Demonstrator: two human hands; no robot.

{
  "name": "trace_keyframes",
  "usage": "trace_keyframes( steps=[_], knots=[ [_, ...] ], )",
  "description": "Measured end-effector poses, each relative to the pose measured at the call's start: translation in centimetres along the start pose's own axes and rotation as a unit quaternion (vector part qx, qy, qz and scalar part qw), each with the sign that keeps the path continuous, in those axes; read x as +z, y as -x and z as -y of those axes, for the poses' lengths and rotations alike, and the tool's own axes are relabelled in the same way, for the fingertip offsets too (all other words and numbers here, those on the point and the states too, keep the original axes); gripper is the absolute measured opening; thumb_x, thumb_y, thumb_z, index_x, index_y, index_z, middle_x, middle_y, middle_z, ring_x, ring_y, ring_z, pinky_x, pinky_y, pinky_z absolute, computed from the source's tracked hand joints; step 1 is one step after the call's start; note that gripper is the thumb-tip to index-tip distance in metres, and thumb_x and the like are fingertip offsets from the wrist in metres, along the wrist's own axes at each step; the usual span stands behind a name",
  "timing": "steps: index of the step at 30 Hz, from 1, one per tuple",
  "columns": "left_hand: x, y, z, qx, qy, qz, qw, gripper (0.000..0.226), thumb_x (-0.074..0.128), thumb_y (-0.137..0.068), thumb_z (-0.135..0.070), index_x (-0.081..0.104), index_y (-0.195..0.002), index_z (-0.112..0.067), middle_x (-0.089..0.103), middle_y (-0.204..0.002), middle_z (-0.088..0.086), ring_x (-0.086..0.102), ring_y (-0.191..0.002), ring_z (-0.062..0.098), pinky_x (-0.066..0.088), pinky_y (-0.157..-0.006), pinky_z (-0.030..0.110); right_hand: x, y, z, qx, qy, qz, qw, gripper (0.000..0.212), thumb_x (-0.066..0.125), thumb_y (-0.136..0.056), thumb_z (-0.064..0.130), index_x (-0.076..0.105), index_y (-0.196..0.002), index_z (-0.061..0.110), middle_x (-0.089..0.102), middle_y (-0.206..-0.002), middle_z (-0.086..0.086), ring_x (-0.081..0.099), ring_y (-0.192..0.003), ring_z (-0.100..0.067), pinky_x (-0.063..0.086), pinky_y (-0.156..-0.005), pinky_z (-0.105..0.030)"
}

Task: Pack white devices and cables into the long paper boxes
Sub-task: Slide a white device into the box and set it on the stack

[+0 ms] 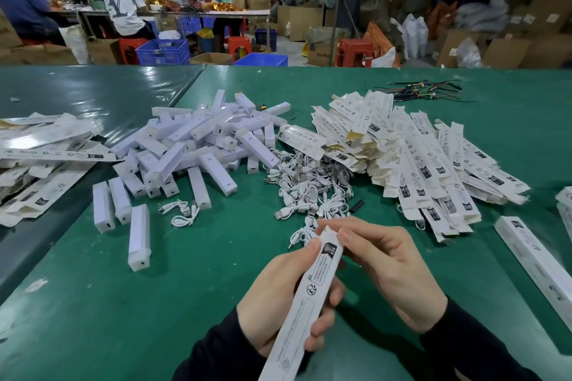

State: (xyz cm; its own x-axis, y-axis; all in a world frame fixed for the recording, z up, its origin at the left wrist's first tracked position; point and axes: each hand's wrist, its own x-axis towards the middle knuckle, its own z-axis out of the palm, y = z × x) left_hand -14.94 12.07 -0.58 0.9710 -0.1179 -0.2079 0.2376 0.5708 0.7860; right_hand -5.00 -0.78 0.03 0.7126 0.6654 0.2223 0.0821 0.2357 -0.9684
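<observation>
Box (pixel 312 291), long axis up-right, top end away, L hand (pixel 278 303) fingers wrapped round it, R hand (pixel 380 269) pinching top.

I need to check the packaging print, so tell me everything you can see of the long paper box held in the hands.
The long paper box is a slim white card sleeve, printed with black symbols, a small label block and grey lettering along its length. It slants from the bottom edge up and right, above the green table. The left hand grips its middle; the right hand pinches its upper end, where a flap stands up.
</observation>
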Motion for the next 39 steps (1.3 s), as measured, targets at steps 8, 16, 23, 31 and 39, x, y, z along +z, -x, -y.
trace_keyframes(
  steps=[8, 16, 23, 31, 39],
  knots=[
    [-0.1, -0.2, 0.2, 0.008, -0.001, -0.011, 1.0, 0.05, 0.053, -0.087, -0.049, 0.051, -0.105, -0.003, 0.053, -0.062, 0.011, 0.042, -0.033, 0.016, 0.04, -0.034, 0.017, 0.2, 0.2, -0.1, -0.033, 0.057, -0.009, 0.998, 0.021, 0.059, -0.085, 0.012, 0.078, -0.094, 0.012, 0.076, -0.099, -0.005, 0.069, -0.096, -0.017, 0.051, -0.083, -0.019],
    [-1.3, -0.8, 0.7, 0.009, -0.04, 0.041, 0.998, 0.054, 0.052, -0.092, -0.056, 0.056, -0.106, -0.004, 0.059, -0.078, 0.009, 0.059, -0.048, 0.011, 0.048, -0.044, 0.018, -0.4, -0.6, 0.5, 0.13, -0.098, 0.025, 0.986, 0.025, 0.069, -0.069, 0.023, 0.079, -0.086, 0.007, 0.072, -0.076, -0.01, 0.063, -0.068, -0.011, 0.05, -0.06, -0.018],
    [-1.9, -0.7, 0.7, -0.001, -0.042, 0.081, 0.996, 0.06, 0.049, -0.096, -0.052, 0.049, -0.122, 0.003, 0.058, -0.087, 0.014, 0.065, -0.054, 0.01, 0.051, -0.048, 0.018, -0.4, -0.4, 0.5, 0.109, -0.091, 0.053, 0.988, 0.023, 0.065, -0.077, 0.02, 0.08, -0.089, 0.007, 0.075, -0.085, -0.013, 0.059, -0.068, -0.01, 0.046, -0.057, -0.016],
    [-0.5, 0.0, -0.1, -0.022, -0.018, 0.109, 0.994, 0.048, 0.044, -0.093, -0.046, 0.06, -0.107, -0.003, 0.064, -0.077, 0.013, 0.05, -0.034, 0.013, 0.044, -0.035, 0.018, -0.9, -0.4, 1.1, 0.143, -0.116, 0.083, 0.979, 0.016, 0.069, -0.08, 0.01, 0.079, -0.091, 0.006, 0.074, -0.08, -0.011, 0.063, -0.068, -0.009, 0.048, -0.059, -0.018],
    [0.5, -0.1, -0.4, -0.004, -0.05, 0.042, 0.998, 0.05, 0.033, -0.092, -0.045, 0.046, -0.093, 0.003, 0.059, -0.05, 0.005, 0.043, -0.026, 0.012, 0.037, -0.031, 0.014, 0.2, -0.2, 0.0, 0.113, -0.089, 0.032, 0.989, 0.025, 0.07, -0.075, 0.024, 0.079, -0.092, 0.008, 0.074, -0.083, -0.008, 0.063, -0.076, -0.014, 0.049, -0.061, -0.015]
  ],
)
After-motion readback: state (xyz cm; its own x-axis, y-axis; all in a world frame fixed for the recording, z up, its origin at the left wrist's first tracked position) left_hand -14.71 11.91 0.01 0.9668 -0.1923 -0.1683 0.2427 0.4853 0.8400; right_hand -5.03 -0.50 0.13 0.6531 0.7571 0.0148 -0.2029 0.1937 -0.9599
